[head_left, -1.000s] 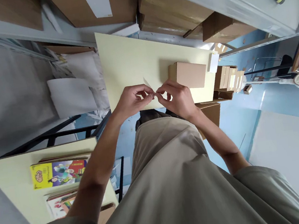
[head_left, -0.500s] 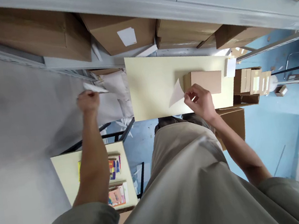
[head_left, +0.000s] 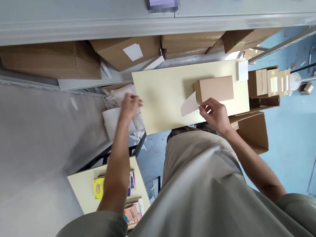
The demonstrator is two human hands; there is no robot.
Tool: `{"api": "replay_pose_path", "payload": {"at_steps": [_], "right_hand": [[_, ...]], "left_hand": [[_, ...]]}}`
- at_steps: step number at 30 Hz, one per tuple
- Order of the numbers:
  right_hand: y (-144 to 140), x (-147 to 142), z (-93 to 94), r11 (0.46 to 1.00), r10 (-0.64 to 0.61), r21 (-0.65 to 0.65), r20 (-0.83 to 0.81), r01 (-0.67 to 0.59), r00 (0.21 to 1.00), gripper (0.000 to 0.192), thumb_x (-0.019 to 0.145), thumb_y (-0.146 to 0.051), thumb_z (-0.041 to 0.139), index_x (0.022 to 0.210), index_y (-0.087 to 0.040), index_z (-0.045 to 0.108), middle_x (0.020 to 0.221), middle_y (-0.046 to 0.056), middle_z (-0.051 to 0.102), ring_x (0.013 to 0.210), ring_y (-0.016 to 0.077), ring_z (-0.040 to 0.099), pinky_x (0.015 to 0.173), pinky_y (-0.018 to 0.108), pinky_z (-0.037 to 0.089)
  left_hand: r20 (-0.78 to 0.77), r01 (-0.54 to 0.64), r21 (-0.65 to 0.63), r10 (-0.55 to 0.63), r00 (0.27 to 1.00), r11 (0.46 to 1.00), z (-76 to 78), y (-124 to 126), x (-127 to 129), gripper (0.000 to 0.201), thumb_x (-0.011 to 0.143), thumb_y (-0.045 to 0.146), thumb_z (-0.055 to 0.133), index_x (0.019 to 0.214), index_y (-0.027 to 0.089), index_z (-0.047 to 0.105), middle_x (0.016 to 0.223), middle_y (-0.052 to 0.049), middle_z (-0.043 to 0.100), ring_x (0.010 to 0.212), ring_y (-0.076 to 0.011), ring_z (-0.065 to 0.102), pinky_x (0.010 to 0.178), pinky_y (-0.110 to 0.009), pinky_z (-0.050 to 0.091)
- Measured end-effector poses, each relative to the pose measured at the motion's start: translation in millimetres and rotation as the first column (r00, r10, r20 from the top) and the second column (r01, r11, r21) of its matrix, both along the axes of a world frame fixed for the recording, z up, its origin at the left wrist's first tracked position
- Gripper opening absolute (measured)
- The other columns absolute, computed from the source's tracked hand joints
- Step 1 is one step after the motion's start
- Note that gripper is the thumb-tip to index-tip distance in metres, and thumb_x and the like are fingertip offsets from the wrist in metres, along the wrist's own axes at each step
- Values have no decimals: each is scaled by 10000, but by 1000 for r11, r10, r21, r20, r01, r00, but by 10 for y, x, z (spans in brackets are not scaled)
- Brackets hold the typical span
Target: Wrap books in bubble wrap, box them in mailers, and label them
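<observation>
My right hand (head_left: 215, 114) pinches a white label sheet (head_left: 189, 105) by its corner, right beside a small closed cardboard box (head_left: 215, 89) lying on the pale yellow table (head_left: 161, 98). The sheet hangs over the tabletop just left of the box. My left hand (head_left: 130, 105) hovers off the table's left edge, over a heap of white paper scraps (head_left: 114, 118). Its fingers look loosely curled and nothing shows in them.
Large cardboard boxes (head_left: 126, 52) fill a grey shelf behind the table. A small white pad (head_left: 242, 70) lies at the table's right end. Small cartons (head_left: 269, 82) stand to the right, an open box (head_left: 251, 131) sits below. A second table holds books (head_left: 99, 186) at lower left.
Both hands were together peeling a sheet. My left hand swung out left with a white strip, then came back toward the table's edge without it. My right hand kept the sheet by the box.
</observation>
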State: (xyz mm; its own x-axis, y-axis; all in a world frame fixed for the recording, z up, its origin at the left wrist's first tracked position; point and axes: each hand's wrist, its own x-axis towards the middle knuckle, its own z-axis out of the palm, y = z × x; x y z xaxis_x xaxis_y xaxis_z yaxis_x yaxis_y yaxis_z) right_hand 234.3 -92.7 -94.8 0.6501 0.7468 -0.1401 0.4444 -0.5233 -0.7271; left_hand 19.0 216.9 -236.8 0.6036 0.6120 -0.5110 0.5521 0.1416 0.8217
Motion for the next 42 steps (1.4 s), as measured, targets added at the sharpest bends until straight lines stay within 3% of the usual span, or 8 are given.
{"api": "replay_pose_path", "payload": {"at_steps": [5, 9, 13, 17, 23, 28, 35, 42], "right_hand": [[-41, 25, -72, 998, 48, -52, 176, -40, 983, 154, 1035, -301, 668, 899, -243, 709, 965, 52, 771, 725, 189, 764, 653, 311, 576], [-15, -112, -91, 987, 124, -137, 273, -89, 954, 144, 1068, -252, 664, 951, -230, 746, 1009, 53, 791, 734, 165, 765, 669, 295, 553], [-17, -249, -143, 963, 211, -220, 269, -154, 940, 170, 1122, -274, 664, 1057, -223, 813, 1069, 57, 820, 758, 161, 773, 655, 295, 528], [-144, -172, -165, 969, 215, -157, 138, -193, 967, 164, 1118, -347, 747, 1169, -229, 850, 1175, 68, 833, 734, 151, 767, 707, 307, 591], [-380, 330, -149, 984, -178, -2, 24, 178, 984, 317, 1104, -514, 719, 1083, -239, 875, 1096, 79, 826, 750, 186, 771, 696, 348, 641], [-414, 615, -255, 953, -303, -38, -192, 301, 933, 420, 985, -641, 800, 1026, -229, 872, 1066, 78, 847, 654, 156, 720, 599, 327, 600], [-468, 935, -371, 956, -270, -36, -497, 292, 825, 495, 896, -703, 851, 933, -209, 842, 979, 79, 824, 627, 136, 668, 479, 277, 490], [-673, 1439, -555, 969, -229, -63, -599, 239, 768, 477, 831, -674, 908, 840, -216, 774, 820, 35, 747, 613, 134, 647, 470, 262, 447]], "left_hand": [[432, 69, -368, 105, 896, 927, 467, -1357, 688, 445, 1014, 647, 801, 1151, 244, 670, 1172, -95, 845, 1067, -226, 830, 1044, -418, 659], [429, -2, -497, 248, 868, 868, 672, -1810, 869, 516, 932, 676, 901, 1043, 229, 670, 1118, -70, 804, 1095, -231, 816, 1106, -450, 653], [382, -96, -536, 343, 858, 839, 596, -1906, 944, 549, 841, 634, 983, 1007, 234, 644, 993, -25, 764, 1004, -208, 789, 988, -384, 671], [375, -182, -527, 419, 827, 830, 461, -1855, 965, 557, 853, 675, 944, 1004, 241, 628, 1031, -34, 783, 1082, -236, 793, 971, -381, 675], [360, -156, -509, 374, 854, 847, 403, -1669, 897, 586, 835, 719, 924, 1000, 254, 607, 1048, -46, 808, 1154, -264, 810, 1003, -408, 684], [377, -94, -491, 309, 873, 866, 450, -1666, 889, 582, 821, 716, 929, 990, 257, 614, 1051, -55, 806, 1136, -279, 806, 956, -409, 685], [313, -104, -405, 245, 918, 908, 522, -1834, 1015, 513, 862, 688, 898, 969, 258, 640, 1009, -37, 777, 1050, -245, 770, 910, -362, 658], [231, -163, -340, 250, 940, 926, 520, -2152, 1386, 509, 876, 700, 884, 984, 261, 650, 972, -24, 745, 958, -218, 739, 873, -343, 632]]}}
